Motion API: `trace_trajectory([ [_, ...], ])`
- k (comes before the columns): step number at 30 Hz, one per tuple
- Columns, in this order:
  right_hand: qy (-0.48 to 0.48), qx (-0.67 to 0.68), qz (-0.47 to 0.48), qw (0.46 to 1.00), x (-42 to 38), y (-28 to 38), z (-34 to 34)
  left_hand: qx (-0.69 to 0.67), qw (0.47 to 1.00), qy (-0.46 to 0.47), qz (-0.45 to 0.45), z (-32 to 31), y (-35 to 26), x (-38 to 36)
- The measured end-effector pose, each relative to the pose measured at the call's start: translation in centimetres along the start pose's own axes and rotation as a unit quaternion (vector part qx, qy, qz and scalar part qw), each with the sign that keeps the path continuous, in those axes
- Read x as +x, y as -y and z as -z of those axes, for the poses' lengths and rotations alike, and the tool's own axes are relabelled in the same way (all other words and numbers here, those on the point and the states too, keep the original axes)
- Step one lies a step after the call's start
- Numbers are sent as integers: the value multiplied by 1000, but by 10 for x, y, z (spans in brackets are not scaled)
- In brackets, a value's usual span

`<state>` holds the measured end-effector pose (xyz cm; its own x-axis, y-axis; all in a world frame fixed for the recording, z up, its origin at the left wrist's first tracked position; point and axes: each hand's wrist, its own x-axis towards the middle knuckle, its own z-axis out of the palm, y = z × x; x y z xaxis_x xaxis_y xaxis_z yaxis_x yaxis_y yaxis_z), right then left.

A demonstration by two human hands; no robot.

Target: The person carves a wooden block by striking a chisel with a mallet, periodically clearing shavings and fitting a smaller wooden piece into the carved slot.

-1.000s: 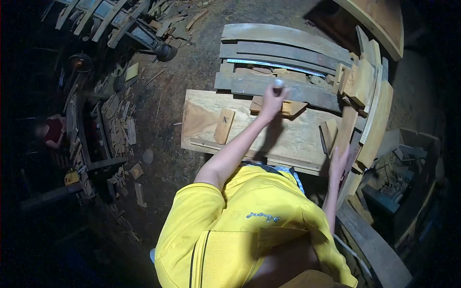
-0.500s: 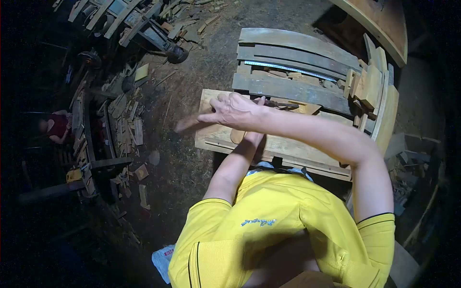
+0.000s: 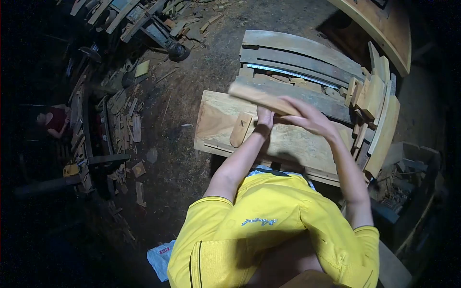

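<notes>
My right hand grips the right end of a pale wooden block, slightly blurred, which slants up to the left above the bench. Right below the block is my left hand, its fingers mostly hidden by the block, so what it holds does not show. Under both hands lies a light wooden board. A small rounded wooden piece with a dark slot rests on this board, left of my left hand.
Grey planks with a white-blue measuring strip lie beyond the board. Wood pieces are stacked at right. A large wooden panel stands top right. Scrap wood litters the ground at left, near a person in red.
My right hand has drawn back from the board's left side to the right and now grips the wooden block. The rounded slotted piece shows more fully. My left hand stays in about the same place.
</notes>
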<state>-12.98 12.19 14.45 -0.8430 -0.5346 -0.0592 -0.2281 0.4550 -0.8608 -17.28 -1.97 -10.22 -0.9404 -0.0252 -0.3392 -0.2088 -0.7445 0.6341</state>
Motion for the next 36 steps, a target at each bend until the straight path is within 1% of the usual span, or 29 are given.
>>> trace_trajectory([
  [2, -137, 119, -50, 982, -53, -25, -2, 57, 998, -8, 11, -37, -21, -20],
  [3, -162, 186, -67, 967, -79, -37, -2, 166, 986, -21, 15, -27, -5, -3],
  [4, -187, 251, -83, 946, -101, -46, -3, 167, 986, -19, 20, -38, -2, -1],
  [5, -192, 252, -87, 944, -118, -53, -6, 313, 950, 2, 17, -54, -5, -4],
  [6, -240, 279, -147, 918, -133, -58, -9, 452, 892, 25, 13, -71, -8, -8],
  [7, -285, 302, -205, 886, -144, -62, -14, 384, 916, 96, -66, -89, -3, -14],
  [8, -355, 286, -213, 864, -149, -68, -18, 398, 910, 90, -75, -105, 5, -17],
  [10, -465, 128, -221, 848, -170, -101, -25, 505, 830, 184, -150, -137, 9, -29],
  [12, -534, 170, -303, 770, -177, -74, -12, 507, 793, 284, -183, -155, 31, -32],
  [13, -585, 165, -255, 752, -189, -95, -15, 504, 783, 310, -189, -161, 43, -35],
  [14, -587, 164, -254, 751, -192, -95, -13, 489, 778, 336, -209, -165, 60, -36],
  [16, -720, 223, -166, 635, -199, -93, -6, 521, 731, 376, -228, -169, 84, -39],
  [17, -736, 213, -156, 624, -204, -93, -3, 534, 715, 387, -231, -169, 95, -41],
  [18, -738, 206, -162, 622, -207, -98, -2, 528, 719, 391, -224, -168, 106, -42],
  [20, -821, 178, -133, 525, -207, -108, -2, 568, 679, 392, -248, -166, 122, -47],
  [21, -819, 150, -181, 523, -203, -108, -7, 569, 673, 402, -249, -164, 126, -49],
  [22, -817, 78, -176, 543, -200, -122, -19, 566, 676, 405, -243, -164, 131, -51],
  [24, -657, -109, -329, 669, -200, -155, -47, 604, 647, 402, -232, -163, 140, -53],
  [25, -591, -53, -345, 727, -198, -146, -53, 620, 629, 400, -245, -162, 143, -54],
  [26, -519, 4, -354, 778, -193, -129, -57, 618, 630, 401, -245, -164, 144, -55],
  [27, -522, 46, -376, 764, -194, -112, -50, 631, 622, 402, -232, -166, 143, -55],
  [28, -518, 47, -377, 766, -196, -109, -44, 644, 613, 402, -217, -163, 144, -56],
  [29, -608, 62, -353, 709, -201, -111, -40, 647, 613, 401, -213, -160, 144, -58],
  [30, -692, 76, -323, 641, -207, -115, -35, 643, 605, 400, -246, -159, 144, -58],
  [31, -709, 67, -352, 608, -218, -128, -32, 637, 595, 400, -282, -159, 146, -57],
  [32, -737, 93, -303, 596, -212, -125, -30, 636, 595, 402, -282, -160, 147, -58],
  [34, -673, 161, -385, 611, -210, -176, -55, 652, 591, 401, -255, -160, 149, -58],
  [35, -529, -74, -303, 789, -206, -167, -63, 651, 592, 401, -256, -157, 150, -58],
  [36, -529, 27, -370, 763, -200, -173, -75, 645, 597, 395, -269, -152, 150, -56],
])
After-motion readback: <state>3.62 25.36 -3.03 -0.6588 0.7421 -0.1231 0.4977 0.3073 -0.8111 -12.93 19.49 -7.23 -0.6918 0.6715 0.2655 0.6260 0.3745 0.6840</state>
